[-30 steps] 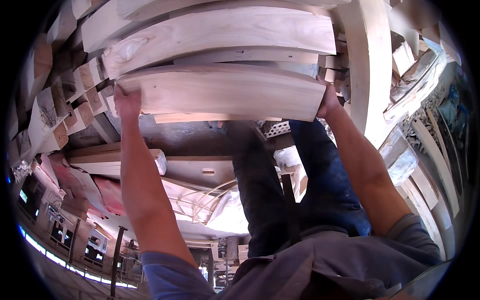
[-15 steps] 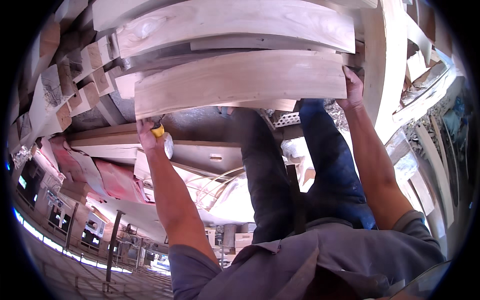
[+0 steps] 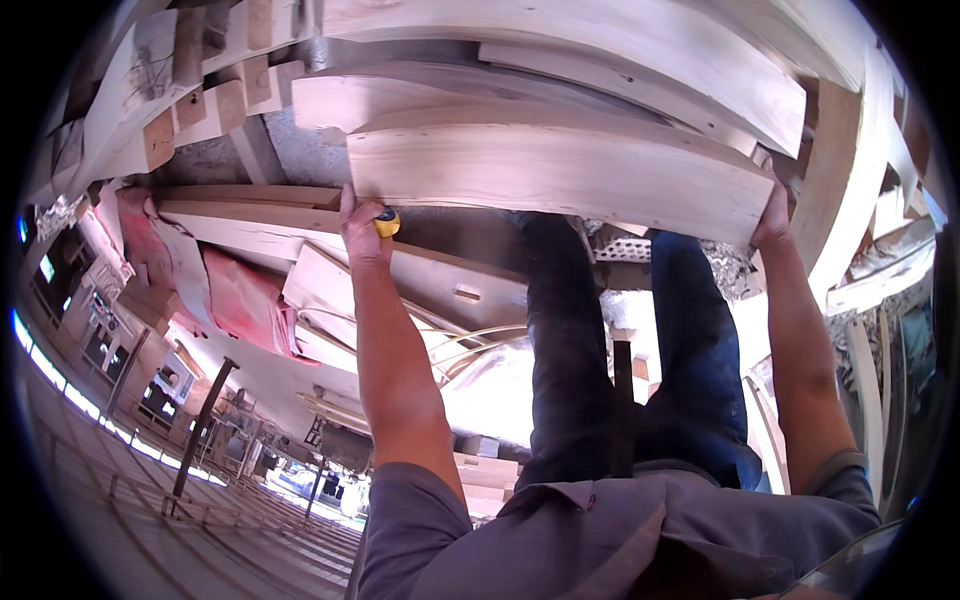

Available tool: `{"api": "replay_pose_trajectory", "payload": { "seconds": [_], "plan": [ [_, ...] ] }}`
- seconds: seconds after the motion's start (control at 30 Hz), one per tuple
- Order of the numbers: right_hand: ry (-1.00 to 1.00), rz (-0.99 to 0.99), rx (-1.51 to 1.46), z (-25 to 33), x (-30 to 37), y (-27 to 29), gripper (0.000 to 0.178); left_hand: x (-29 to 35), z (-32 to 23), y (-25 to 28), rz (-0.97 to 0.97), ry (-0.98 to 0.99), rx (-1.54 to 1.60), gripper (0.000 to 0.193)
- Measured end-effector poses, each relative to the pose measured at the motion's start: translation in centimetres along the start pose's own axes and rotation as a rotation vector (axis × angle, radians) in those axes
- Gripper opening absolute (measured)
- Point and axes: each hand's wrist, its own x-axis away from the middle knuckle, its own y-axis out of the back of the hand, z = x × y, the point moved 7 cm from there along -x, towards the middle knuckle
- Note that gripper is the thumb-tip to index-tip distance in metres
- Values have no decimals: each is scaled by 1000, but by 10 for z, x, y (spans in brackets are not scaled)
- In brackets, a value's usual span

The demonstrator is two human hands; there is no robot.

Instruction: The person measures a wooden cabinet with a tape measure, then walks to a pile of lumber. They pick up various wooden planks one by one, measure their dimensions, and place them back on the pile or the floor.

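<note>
While gripping both ends of the pale wooden board (image 3: 560, 180), best kept level and lifted evenly. Left hand (image 3: 358, 222) at the board's left lower corner, fingers curled up behind the edge, thumb side showing; also pinching a small yellow object (image 3: 386, 222), maybe a tape measure or pencil stub, too small to tell. Right hand (image 3: 772, 215) closed round the board's right end, fingers wrapped over the end grain and mostly hidden behind the wood. Board held out in front at about chest height, above the dark blue trousers (image 3: 620, 350), just below and against the stack of similar boards (image 3: 560, 60).

Judgement on doing it well: grip tight at the far corners, wrists straight, ends moved together so the plank does not twist or catch on the neighbouring pieces. Risk of the yellow object slipping from the left fingers, since that hand is doing double duty. Probably safer with a firmer palm under the left corner.

Materials: raw planed softwood, light cream with faint pinkish grain streaks, flat broad face, squared edges, slight curve only from the lens. Stack above of the same timber, some pieces thicker, short offcut blocks (image 3: 215, 105) at upper left with rougher sawn ends. Grey concrete floor (image 3: 300, 150) in between, sawdust and shavings (image 3: 725, 262) near the right leg. Reddish cloth or sheet (image 3: 235, 300) lying crumpled at left. Grey shirt (image 3: 620, 535) at lower edge, soft woven fabric.
</note>
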Motion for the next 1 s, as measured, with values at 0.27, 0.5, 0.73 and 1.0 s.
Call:
{"api": "replay_pose_trajectory", "payload": {
  "seconds": [0.27,0.5,0.73,1.0],
  "plan": [
    [80,113,-47,0,5,5,44,-3,-12,-7,-74,5,-81,59],
    [317,160,45,23,57,17,65,-2,-13,-14,74,-122,300,71],
    [458,17,174,13,45,-8,44,-4,7,-63,1,-25,275,74],
    [464,-183,396,15,44,-4,40,91,83,-154,-100,189,429,85]
  ]
}}
